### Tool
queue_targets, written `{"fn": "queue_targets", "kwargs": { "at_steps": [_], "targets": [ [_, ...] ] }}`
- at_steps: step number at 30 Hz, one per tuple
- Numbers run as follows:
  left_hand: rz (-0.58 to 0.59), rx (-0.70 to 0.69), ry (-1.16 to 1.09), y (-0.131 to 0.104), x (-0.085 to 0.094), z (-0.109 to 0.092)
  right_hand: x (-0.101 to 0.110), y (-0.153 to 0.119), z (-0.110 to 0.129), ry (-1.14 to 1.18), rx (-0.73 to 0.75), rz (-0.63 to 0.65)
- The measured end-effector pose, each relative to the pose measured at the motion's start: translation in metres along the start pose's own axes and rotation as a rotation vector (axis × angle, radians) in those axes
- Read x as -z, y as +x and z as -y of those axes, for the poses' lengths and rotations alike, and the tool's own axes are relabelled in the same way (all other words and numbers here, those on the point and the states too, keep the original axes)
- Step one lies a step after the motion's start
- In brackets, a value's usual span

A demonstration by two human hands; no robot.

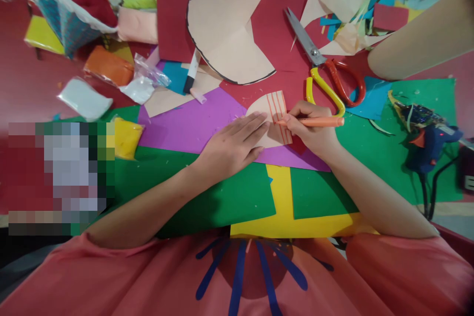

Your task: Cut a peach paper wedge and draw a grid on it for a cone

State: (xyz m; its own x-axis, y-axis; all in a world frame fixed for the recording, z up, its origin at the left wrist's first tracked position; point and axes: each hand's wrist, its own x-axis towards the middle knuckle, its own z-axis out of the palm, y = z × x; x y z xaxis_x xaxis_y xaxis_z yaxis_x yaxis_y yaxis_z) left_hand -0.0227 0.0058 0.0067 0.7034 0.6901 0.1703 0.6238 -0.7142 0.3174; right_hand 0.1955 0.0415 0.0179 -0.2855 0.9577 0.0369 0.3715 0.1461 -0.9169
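Note:
My left hand (pixel 237 140) lies flat with its fingers stretched over a rounded piece of cream paper (pixel 261 104), pressing it against the purple sheet (pixel 192 126). Orange stripes run along the right side of that piece. In my right hand (pixel 314 131) is an orange marker (pixel 322 122), its tip touching the striped part. Just beyond my right hand lie scissors (pixel 314 52) with one red and one yellow handle, blades apart and pointing away. A large cream paper cutout (pixel 225 29) with a black outline rests farther up on red paper.
Paper scraps (pixel 348 10) are heaped at the upper right, near a cream paper roll (pixel 425 34). A blue glue gun (pixel 429 145) with a cord sits at the right. Clay packets (pixel 109 65) and a capped black-and-white marker (pixel 191 71) lie left. Green paper (pixel 229 197) covers the near side.

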Motion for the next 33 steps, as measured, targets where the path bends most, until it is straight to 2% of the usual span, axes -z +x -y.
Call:
{"fn": "queue_targets", "kwargs": {
  "at_steps": [16,21,28,33],
  "targets": [
    [0.013,0.014,-0.014,0.0001,-0.0009,0.0004,-0.0015,0.0018,0.0005,0.009,0.009,0.009],
    [-0.001,-0.004,0.005,0.0006,-0.0006,0.0,-0.0009,0.0014,0.0037,0.067,-0.075,0.036],
    [-0.011,0.057,-0.024,-0.0006,-0.0026,0.0012,0.0,-0.0001,0.0031,0.117,-0.072,-0.093],
    [-0.022,0.061,-0.038,-0.0009,-0.0039,0.0022,0.0,-0.0013,0.0041,0.061,-0.045,-0.03]
  ]
}}
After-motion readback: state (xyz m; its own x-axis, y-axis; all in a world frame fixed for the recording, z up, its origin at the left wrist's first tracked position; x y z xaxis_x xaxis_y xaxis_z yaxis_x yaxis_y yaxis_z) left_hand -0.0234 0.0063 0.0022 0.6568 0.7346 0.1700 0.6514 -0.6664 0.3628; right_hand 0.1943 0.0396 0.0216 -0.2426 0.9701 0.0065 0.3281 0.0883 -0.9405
